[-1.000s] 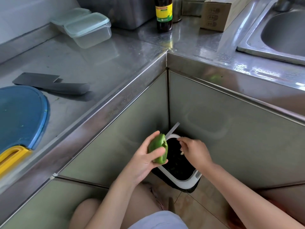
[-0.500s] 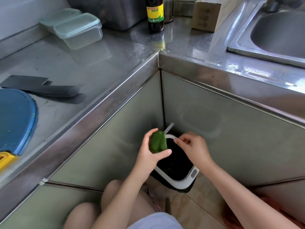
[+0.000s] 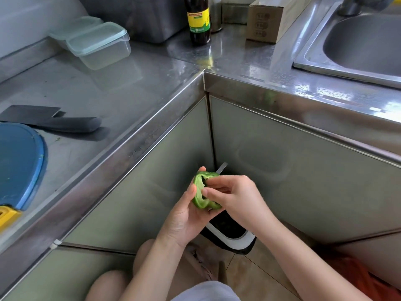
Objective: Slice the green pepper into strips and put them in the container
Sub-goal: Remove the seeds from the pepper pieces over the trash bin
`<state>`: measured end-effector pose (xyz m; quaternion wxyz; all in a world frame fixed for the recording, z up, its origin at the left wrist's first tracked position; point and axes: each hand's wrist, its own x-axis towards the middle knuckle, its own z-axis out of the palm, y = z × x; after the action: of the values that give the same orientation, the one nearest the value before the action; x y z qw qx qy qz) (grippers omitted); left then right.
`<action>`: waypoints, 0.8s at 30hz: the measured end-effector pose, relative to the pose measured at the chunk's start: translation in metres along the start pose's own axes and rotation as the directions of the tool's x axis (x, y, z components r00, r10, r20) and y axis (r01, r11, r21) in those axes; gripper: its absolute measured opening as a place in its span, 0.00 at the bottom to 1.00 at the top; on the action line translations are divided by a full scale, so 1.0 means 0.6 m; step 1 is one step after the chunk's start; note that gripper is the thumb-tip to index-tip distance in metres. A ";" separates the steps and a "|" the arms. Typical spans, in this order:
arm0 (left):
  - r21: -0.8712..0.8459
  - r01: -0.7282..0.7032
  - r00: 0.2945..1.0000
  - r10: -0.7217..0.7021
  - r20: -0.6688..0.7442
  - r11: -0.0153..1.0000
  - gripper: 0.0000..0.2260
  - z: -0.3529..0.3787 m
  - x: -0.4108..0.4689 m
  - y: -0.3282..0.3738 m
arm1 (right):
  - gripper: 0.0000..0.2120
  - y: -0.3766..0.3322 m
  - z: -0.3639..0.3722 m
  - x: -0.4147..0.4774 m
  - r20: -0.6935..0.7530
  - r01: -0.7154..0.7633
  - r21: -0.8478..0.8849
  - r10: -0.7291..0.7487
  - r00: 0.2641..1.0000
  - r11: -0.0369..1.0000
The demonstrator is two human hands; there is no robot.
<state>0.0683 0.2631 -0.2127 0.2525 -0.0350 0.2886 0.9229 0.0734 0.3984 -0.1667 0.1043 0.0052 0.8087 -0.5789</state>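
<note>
Left hand [image 3: 184,216] grip wraps green pepper [image 3: 198,200]; right hand [image 3: 236,196] fingertips pinch inside its hollow, above bin [image 3: 236,243].

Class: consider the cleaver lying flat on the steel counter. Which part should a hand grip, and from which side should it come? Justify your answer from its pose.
Grip the rounded dark handle, coming down from above at its free right end. The cleaver lies flat with its blade pointing left, next to the blue cutting board, so the handle is probably the clear, safe part to close the fingers round.
</note>
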 end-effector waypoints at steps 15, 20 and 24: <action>0.298 -0.139 0.955 0.207 -0.212 0.944 0.24 0.023 0.004 -0.002 | 0.15 -0.023 0.042 -0.019 -0.202 0.078 0.348 -0.007 0.979 0.934; 0.195 -0.173 0.921 0.229 -0.317 0.965 0.16 0.036 0.005 -0.018 | 0.18 -0.020 0.061 -0.026 -0.326 0.182 0.389 -0.050 0.944 0.903; 0.198 -0.153 0.922 0.212 -0.324 0.968 0.14 0.045 0.002 -0.025 | 0.10 -0.011 0.080 -0.029 -0.466 0.324 0.297 -0.160 0.870 0.898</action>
<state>0.0767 0.2891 -0.1983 0.1133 -0.1462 0.4071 0.8944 0.0972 0.3532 -0.1723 -0.1541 0.0490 0.6834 -0.7119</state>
